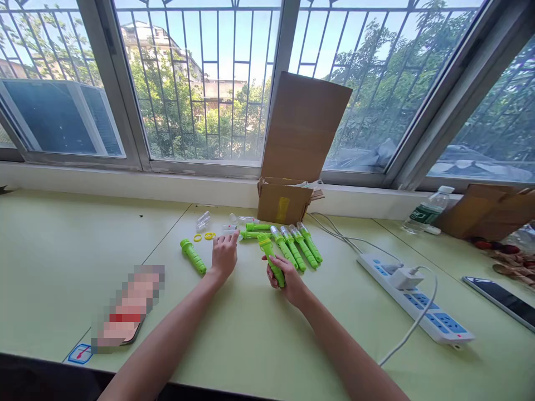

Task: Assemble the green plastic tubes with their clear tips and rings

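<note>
My right hand is wrapped round a bright green, torch-shaped plastic tube, its wider end tilted up and away. Over the table to its left is my left hand, holding nothing that I can see, fingers reaching forward and somewhat apart. Just beyond those fingers lies a small clear plastic piece. A loose green tube lies left of that hand. Several green tubes with clear tops rest side by side to the right, and others lie behind. Yellow rings and a clear plastic cap sit farther back.
An upright-flapped cardboard box stands against the window sill. At right are a power strip with cables, a water bottle, a phone and another carton. A blurred-out phone-like object lies at left.
</note>
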A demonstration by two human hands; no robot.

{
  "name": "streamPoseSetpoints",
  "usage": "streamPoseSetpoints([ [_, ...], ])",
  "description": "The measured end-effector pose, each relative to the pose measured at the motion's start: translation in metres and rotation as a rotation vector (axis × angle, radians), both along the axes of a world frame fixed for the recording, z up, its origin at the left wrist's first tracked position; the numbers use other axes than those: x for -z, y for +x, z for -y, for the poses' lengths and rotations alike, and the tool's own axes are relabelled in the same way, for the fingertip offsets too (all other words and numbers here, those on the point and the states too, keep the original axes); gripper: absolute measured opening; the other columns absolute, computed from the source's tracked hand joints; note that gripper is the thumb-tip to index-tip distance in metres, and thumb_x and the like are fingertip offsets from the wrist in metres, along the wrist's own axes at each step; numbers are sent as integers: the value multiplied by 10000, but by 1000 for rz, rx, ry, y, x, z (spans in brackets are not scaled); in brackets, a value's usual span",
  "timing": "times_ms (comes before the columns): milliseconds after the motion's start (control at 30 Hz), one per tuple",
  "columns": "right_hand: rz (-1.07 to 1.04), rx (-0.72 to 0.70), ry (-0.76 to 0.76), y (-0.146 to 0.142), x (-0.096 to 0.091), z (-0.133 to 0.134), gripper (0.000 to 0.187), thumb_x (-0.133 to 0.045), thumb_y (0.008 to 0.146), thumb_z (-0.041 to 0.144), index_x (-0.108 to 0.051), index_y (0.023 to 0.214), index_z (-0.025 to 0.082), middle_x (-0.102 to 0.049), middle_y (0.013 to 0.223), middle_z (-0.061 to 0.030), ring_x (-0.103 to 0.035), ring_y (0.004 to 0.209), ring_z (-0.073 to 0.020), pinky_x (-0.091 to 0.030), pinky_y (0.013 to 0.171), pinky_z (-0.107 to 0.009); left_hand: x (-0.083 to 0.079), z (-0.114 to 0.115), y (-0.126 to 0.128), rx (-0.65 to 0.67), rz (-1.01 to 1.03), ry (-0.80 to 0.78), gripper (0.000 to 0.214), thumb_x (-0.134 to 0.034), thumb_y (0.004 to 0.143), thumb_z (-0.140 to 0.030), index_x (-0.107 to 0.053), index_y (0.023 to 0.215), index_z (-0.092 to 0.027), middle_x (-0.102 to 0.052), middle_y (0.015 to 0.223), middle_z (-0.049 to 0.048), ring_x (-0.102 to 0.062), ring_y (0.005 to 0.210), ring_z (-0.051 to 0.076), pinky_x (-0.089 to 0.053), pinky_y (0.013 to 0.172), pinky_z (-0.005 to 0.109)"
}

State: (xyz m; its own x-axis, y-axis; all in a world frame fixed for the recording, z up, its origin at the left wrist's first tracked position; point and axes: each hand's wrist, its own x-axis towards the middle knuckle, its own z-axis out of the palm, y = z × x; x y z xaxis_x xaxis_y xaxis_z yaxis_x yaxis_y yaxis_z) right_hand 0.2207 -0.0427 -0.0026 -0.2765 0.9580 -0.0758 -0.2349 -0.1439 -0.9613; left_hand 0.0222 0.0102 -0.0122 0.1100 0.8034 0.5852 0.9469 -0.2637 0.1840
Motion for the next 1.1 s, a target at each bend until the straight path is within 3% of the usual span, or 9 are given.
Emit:
streamPoseSetpoints([
  [133,99,36,81,-1,1,-1,314,-571,767,471,-551,914,194,-467,568,59,-349,412,-64,-234,399,-208,-4,3,2,145,216,113,470,-440,878,-185,-388,1343,-236,-629,1069,77,-572,948,216,-421,823,334],
  [300,422,165,343,-2,7,-5,304,-616,732,437,-555,905,195,-492,631,42,-441,514,-104,-345,478,-238,-8,7,5,260,344,199,340,-491,876,-245,-515,1214,-267,-651,1054,56,-578,981,219,-390,902,386],
  [433,696,272,526,5,15,-11,257,-617,716,359,-555,911,203,-581,749,1,-536,683,-163,-410,635,-285,-9,8,9,315,642,155,303,-532,848,-270,-503,1147,-236,-646,1009,65,-608,904,191,-446,827,347],
  [633,893,307,565,13,19,-18,261,-571,727,301,-555,973,216,-638,802,-17,-595,741,-201,-433,693,-317,-14,9,15,426,1196,10,299,-593,804,-332,-437,1040,-238,-618,807,-1,-618,728,129,-468,676,252],
  [833,946,309,642,14,21,-18,248,-562,736,304,-573,965,212,-655,842,-36,-606,723,-206,-450,658,-315,-14,10,19,550,1291,-160,342,-661,743,-341,-465,996,-221,-600,736,-18,-594,673,113,-455,635,225],
  [1100,912,332,727,15,25,-19,284,-570,754,312,-608,1014,204,-672,947,-63,-625,819,-222,-480,727,-333,-11,11,23,621,1339,-257,387,-708,697,-363,-467,955,-205,-617,713,-13,-610,670,121,-482,657,247],
])
